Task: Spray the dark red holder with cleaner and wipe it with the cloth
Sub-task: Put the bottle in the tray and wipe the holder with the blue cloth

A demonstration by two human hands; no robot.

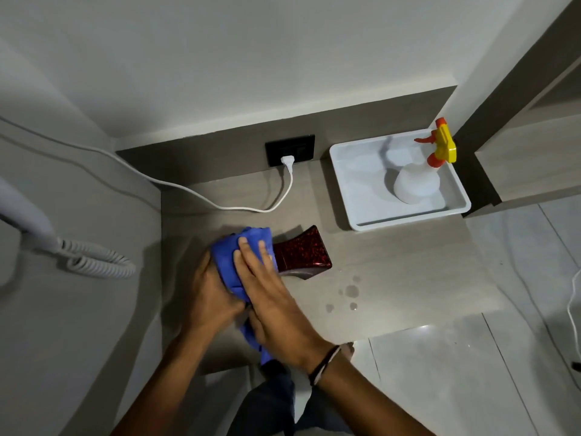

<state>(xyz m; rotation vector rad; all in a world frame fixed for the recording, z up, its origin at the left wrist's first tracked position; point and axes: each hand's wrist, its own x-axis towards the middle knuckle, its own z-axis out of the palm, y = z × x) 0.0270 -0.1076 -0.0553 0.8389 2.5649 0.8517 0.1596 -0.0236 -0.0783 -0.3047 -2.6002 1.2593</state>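
Note:
The dark red holder (pixel 302 253) lies on its side on the grey counter (pixel 408 278), its flared end pointing right. A blue cloth (pixel 234 259) wraps its left part. My left hand (pixel 212 298) grips the covered end from the left. My right hand (pixel 270 297) lies flat on the cloth, fingers stretched over the holder's middle. The spray bottle (pixel 418 180), white with a yellow and orange trigger head, stands in a white tray (pixel 355 215) at the back right, apart from both hands.
A few wet drops (pixel 350 291) sit on the counter right of the holder. A white plug and cable (pixel 287 171) run from the black wall socket. A coiled cord (pixel 97 261) hangs on the left wall. The counter's front edge is near my wrists.

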